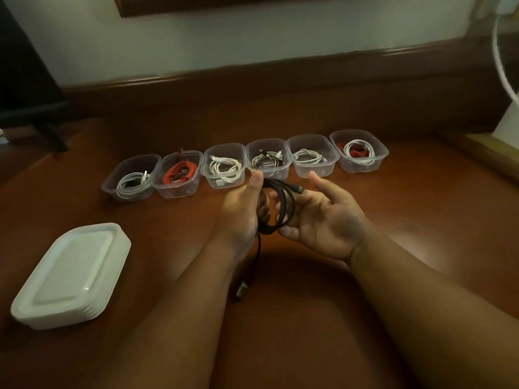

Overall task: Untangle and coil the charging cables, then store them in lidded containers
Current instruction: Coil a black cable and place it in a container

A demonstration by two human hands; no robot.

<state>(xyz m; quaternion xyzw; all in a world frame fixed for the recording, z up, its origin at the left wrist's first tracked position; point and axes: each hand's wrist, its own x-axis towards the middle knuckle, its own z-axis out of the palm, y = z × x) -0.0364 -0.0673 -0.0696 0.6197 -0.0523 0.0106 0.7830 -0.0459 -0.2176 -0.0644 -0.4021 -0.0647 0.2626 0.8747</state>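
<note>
1. A black charging cable (276, 204) is held in loose loops above the middle of the brown bench (421, 220), between two bare hands.
2. The coil is clasped by the left hand (243, 209), its grip curled round the loops.
3. The right hand (323, 217) is turned palm up, its fingers curled under the coil; its grip is wrapped on the cable.
4. One cable end (242, 289) hangs down below the hands, near the bench's near edge.
5. Six clear containers (268, 158) are lined up in a row toward the far edge, each holding coiled cables in white, red or black.
6. A stack of white lids (71, 272) is set near the left edge.
</note>
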